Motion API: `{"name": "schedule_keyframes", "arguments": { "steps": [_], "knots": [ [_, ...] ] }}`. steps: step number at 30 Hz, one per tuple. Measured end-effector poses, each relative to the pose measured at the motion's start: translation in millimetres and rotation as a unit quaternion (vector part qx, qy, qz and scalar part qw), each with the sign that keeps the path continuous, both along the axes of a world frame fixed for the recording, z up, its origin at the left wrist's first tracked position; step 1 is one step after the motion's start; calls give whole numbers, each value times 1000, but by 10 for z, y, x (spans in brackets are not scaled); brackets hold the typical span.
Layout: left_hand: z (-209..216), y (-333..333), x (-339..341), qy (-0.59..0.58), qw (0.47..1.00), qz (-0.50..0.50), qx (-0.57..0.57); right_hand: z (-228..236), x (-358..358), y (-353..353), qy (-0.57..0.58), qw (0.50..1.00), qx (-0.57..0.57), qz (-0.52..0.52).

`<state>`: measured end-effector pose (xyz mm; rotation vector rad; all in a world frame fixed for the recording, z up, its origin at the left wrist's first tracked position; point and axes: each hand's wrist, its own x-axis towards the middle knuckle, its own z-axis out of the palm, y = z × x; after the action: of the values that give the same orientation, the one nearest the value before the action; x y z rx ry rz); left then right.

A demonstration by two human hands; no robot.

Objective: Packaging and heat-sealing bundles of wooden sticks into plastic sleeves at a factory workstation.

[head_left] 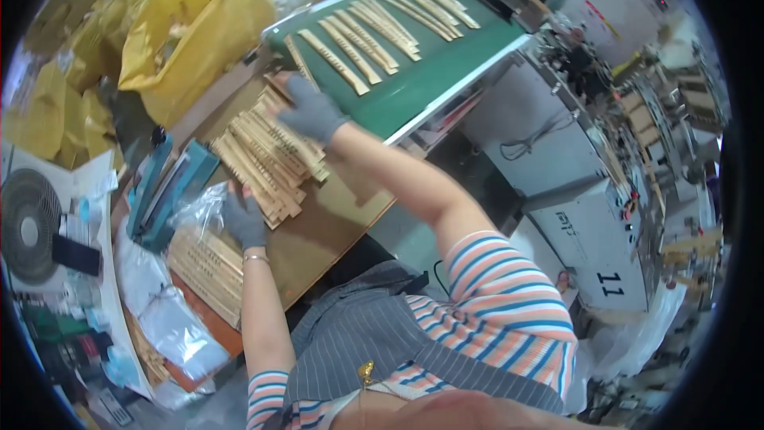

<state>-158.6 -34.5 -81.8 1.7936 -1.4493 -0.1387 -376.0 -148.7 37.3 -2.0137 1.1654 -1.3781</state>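
Observation:
Long, narrow tan strips with dark print lie in a thick, uneven pile [267, 151] on a brown board. My left hand [243, 219], in a grey fingerless glove, rests against the pile's near left side with its fingers stretched out. At the far right end of the pile is my right hand [309, 111], gloved the same way, its fingers apart and touching the strips. Neither hand is wrapped round a strip. More strips [382, 28] lie spread in loose rows on a green conveyor belt [422, 76] beyond my right hand.
A blue-grey sealer-like device [171, 183] stands left of the pile. Below it lie a clear bag of strips [205, 267] and clear plastic bags [187, 338]. Yellow sacks [195, 36] stand at the far left. A fan [32, 215] and a dark phone [76, 255] are leftmost.

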Motion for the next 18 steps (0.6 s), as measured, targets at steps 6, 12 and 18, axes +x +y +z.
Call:
{"name": "schedule_keyframes", "arguments": {
  "steps": [6,12,18],
  "knots": [
    [-13,20,37,9,1000,-1,-11,186,-1295,-722,147,957,35,-249],
    [-38,44,-12,-74,997,-22,11,25,-2690,-1400,347,820,55,-453],
    [25,118,-3,-51,999,-7,17,241,-2714,-1569,382,745,232,-496]
  ]
}}
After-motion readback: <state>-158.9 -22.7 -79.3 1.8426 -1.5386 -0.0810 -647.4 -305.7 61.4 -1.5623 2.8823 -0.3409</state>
